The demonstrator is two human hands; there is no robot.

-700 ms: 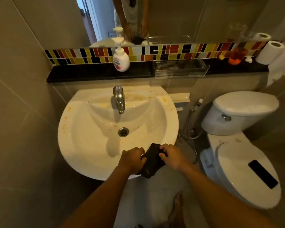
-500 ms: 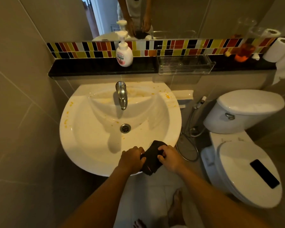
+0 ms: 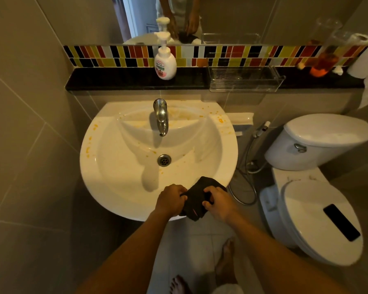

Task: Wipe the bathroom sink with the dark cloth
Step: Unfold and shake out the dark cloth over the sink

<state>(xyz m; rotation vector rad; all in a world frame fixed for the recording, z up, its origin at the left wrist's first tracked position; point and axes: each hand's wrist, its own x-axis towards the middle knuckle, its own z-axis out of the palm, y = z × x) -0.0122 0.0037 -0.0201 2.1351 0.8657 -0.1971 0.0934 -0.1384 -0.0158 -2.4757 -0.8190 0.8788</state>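
A white round sink (image 3: 106,187) hangs on the tiled wall, with orange specks on its rim and basin. A chrome tap (image 3: 160,115) points at the drain (image 3: 164,160). A dark cloth (image 3: 197,198), bunched up, is held over the sink's near right rim. My left hand (image 3: 170,200) grips the cloth's left side and my right hand (image 3: 218,203) grips its right side. Both hands are closed on it.
A black shelf (image 3: 115,78) behind the sink carries a white soap pump bottle (image 3: 165,62), a clear plastic tray (image 3: 245,78), an orange bottle (image 3: 323,62) and toilet rolls (image 3: 364,62). A toilet (image 3: 319,209) stands at the right, a black phone (image 3: 341,222) on its lid. A spray hose (image 3: 245,166) hangs between.
The view has tilted downward, so the sink sits lower in frame. Both hands keep hold of the cloth at the near rim, kneading it slightly.
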